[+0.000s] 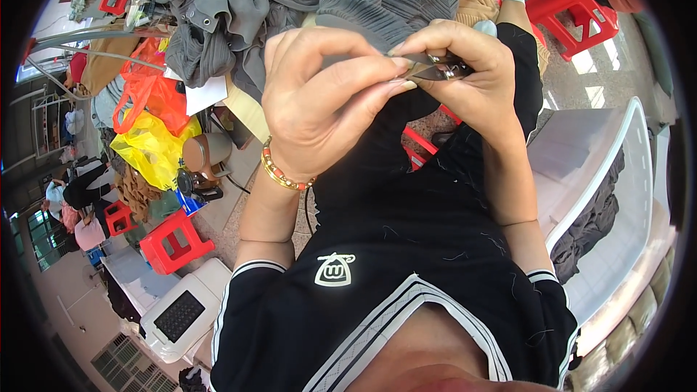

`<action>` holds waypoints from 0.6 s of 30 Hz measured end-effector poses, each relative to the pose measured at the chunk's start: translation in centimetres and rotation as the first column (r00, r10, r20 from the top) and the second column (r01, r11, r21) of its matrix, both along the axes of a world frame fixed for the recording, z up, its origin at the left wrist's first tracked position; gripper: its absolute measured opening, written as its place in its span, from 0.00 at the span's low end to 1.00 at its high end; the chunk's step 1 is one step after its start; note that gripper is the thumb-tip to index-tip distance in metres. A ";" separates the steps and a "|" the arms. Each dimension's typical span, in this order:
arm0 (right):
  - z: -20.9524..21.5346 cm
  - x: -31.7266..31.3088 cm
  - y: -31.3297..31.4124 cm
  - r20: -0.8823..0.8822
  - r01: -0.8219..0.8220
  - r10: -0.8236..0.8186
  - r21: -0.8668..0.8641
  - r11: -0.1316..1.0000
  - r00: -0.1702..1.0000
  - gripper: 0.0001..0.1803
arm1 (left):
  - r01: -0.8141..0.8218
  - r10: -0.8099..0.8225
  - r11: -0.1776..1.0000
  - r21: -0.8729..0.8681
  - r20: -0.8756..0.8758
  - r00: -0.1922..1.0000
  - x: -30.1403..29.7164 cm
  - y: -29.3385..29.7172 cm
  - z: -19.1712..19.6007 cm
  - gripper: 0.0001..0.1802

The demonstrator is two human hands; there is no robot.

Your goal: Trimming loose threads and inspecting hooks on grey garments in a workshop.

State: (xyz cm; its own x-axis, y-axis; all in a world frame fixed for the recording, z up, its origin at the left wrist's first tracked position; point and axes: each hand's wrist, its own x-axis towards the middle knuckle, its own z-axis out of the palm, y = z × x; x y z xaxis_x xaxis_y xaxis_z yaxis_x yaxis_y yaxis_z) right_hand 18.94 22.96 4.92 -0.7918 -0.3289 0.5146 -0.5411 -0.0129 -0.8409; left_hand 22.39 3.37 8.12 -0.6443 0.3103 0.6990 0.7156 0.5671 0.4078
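Note:
My two hands meet in front of my chest, above the black trousers on my lap. In my right hand [472, 54] is a small dark and shiny metal tool [451, 70] that looks like thread snips, its narrow end pointing left. The thumb and fingers of my left hand [319, 87] are pinched together at that narrow end; what lies between them is too small to make out. A gold and red bracelet [279, 174] circles my left wrist. Just beyond both hands lies a heap of grey ribbed knit garments [377, 0], some with metal eyelets.
The garments lie on a pale yellow tabletop [247, 107]. On my left are orange [149, 91] and yellow plastic bags [156, 149], a brown and grey cup [207, 154] and a red stool [176, 242]. A white bin [588, 167] with dark cloth stands close on my right, another red stool [573, 18] beyond.

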 end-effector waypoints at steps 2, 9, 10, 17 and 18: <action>0.0 0.0 0.2 -0.019 -0.058 0.059 0.038 0.998 0.998 0.09 | 0.005 -0.015 0.989 0.146 0.070 0.997 0.4 -0.1 -0.2 0.10; -0.4 0.1 1.0 -0.057 -0.047 0.048 0.009 0.999 0.997 0.10 | 0.023 -0.172 0.764 0.645 0.170 0.970 0.1 -2.5 -1.0 0.04; -0.4 0.1 0.9 -0.029 -0.015 0.015 -0.013 1.000 0.999 0.10 | 0.039 -0.196 0.758 0.652 0.169 0.966 0.1 -2.8 -1.2 0.05; -0.2 0.1 0.8 0.005 0.035 -0.035 -0.010 0.999 0.999 0.11 | 0.020 -0.102 0.972 0.234 0.340 0.935 -0.6 -1.5 -0.5 0.27; 0.0 0.2 0.8 0.000 0.034 -0.034 -0.009 0.999 0.999 0.11 | 0.020 -0.101 0.972 0.236 0.336 0.936 -0.9 -1.5 -0.5 0.27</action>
